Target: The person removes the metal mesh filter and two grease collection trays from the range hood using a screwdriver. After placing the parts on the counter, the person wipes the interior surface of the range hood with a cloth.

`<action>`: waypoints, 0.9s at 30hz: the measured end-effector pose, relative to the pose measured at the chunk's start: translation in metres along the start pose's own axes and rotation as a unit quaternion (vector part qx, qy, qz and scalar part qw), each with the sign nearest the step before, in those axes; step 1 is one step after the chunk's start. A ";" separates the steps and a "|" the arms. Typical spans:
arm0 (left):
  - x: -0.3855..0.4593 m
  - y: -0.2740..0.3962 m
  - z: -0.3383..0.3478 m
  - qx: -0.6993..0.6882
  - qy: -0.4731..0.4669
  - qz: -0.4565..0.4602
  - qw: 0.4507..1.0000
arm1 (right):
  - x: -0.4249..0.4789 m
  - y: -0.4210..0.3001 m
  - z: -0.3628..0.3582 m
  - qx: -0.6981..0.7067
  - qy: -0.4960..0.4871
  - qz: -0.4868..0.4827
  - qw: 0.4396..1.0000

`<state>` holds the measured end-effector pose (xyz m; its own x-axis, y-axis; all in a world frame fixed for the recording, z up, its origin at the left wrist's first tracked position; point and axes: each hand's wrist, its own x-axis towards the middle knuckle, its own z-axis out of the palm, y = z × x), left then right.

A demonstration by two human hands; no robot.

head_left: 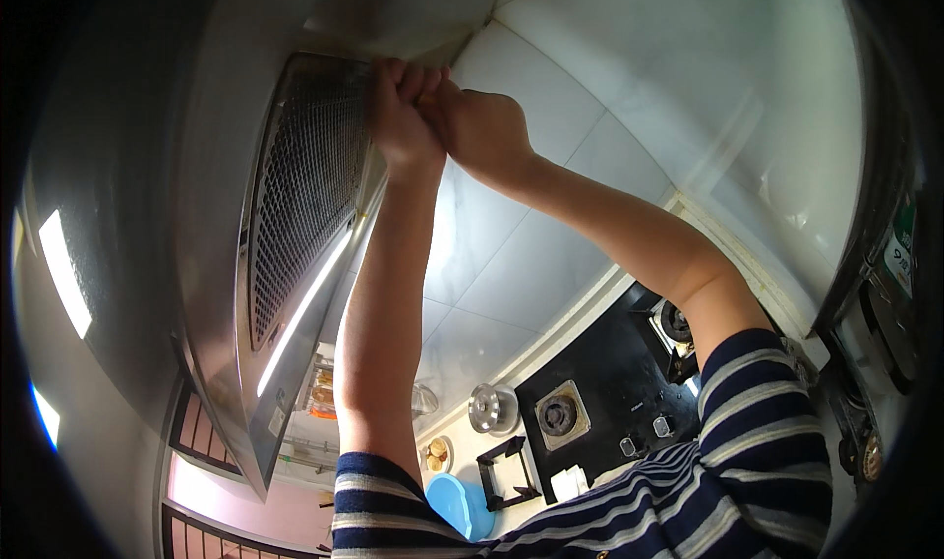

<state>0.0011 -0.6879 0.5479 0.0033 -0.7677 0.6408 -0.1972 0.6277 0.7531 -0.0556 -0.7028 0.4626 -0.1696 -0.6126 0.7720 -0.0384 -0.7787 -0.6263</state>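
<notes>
Both arms reach up to the underside of a metal range hood (214,190). My left hand (404,120) is at the top end of the hood's mesh grease filter (310,183), its fingers bent and partly in shadow. My right hand (483,124) is curled beside it, touching or nearly touching its fingers. Whether either hand grips something is hidden by the fingers and the dark. Below the filter a bright light strip (306,312) runs along the hood.
Far below, a black gas hob (612,382) has one burner (558,415) bare and a pan support (509,474) lying off it on the counter. Near that are a light blue basin (459,504), a glass-lidded pot (493,409), a plate of food (437,454) and a white cloth or tissue (568,483). Tiled walls stand behind.
</notes>
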 end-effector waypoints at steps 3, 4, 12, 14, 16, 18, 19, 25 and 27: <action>-0.001 0.004 -0.006 -0.002 -0.011 -0.012 1.000 | -0.006 -0.003 -0.006 0.102 0.006 0.018 0.995; -0.002 0.005 -0.007 -0.001 -0.015 -0.019 1.000 | -0.006 -0.003 -0.009 0.160 -0.006 0.033 0.986; -0.036 0.000 0.010 -0.007 -0.017 -0.036 0.999 | -0.026 0.011 -0.036 0.377 -0.113 0.132 0.910; -0.053 -0.012 0.018 -0.030 -0.001 -0.068 0.997 | -0.041 0.020 -0.044 0.394 -0.124 0.149 0.898; -0.079 -0.023 0.031 -0.010 0.012 -0.131 0.991 | -0.061 0.033 -0.059 0.395 -0.168 0.220 0.876; -0.112 -0.038 0.039 0.015 0.009 -0.192 0.981 | -0.091 0.044 -0.076 0.387 -0.204 0.292 0.850; -0.134 -0.044 0.042 0.033 0.001 -0.223 0.974 | -0.111 0.048 -0.083 0.378 -0.218 0.330 0.837; -0.273 -0.090 0.047 -0.017 0.023 -0.412 0.911 | -0.247 0.070 -0.130 0.402 -0.305 0.484 0.715; -0.324 -0.096 0.044 -0.037 0.020 -0.464 0.885 | -0.281 0.065 -0.145 0.405 -0.328 0.532 0.667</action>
<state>-0.0237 -0.5053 0.2612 0.1656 -0.9525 -0.2555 -0.0270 -0.2634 0.9643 -0.1530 -0.5616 0.1892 0.8012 -0.5981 -0.0152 0.3505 0.4898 -0.7982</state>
